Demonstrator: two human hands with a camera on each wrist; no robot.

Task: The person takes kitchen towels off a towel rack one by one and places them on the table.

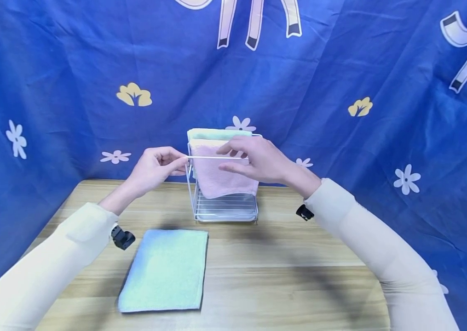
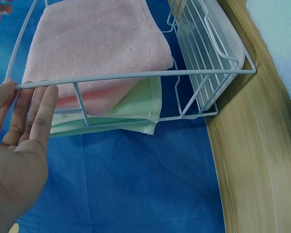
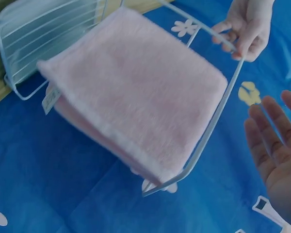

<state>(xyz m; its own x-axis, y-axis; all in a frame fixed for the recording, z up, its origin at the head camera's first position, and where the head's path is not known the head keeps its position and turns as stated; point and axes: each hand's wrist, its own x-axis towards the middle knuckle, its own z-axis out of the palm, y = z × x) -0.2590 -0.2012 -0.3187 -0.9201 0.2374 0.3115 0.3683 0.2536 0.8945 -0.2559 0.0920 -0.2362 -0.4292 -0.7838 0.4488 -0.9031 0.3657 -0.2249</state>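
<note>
A white wire towel rack (image 1: pixel 193 202) stands at the back of the table. My left hand (image 1: pixel 152 168) pinches the front left top corner of its frame (image 2: pixel 136 75) between thumb and fingers. Over the rack hangs a folded pink towel (image 1: pixel 227 179), with a pale green towel (image 1: pixel 216 134) behind it. My right hand (image 1: pixel 264 158) hovers in front of the pink towel near the top bar. In the right wrist view its fingers (image 3: pixel 281 126) are spread and hold nothing, apart from the frame.
A folded light blue-green towel (image 1: pixel 167 271) lies flat on the wooden table (image 1: pixel 283 276), front left of the rack. Ridged bars and a tray (image 1: pixel 227 209) form the rack's base. A blue patterned cloth (image 1: pixel 72 59) hangs close behind and along both sides.
</note>
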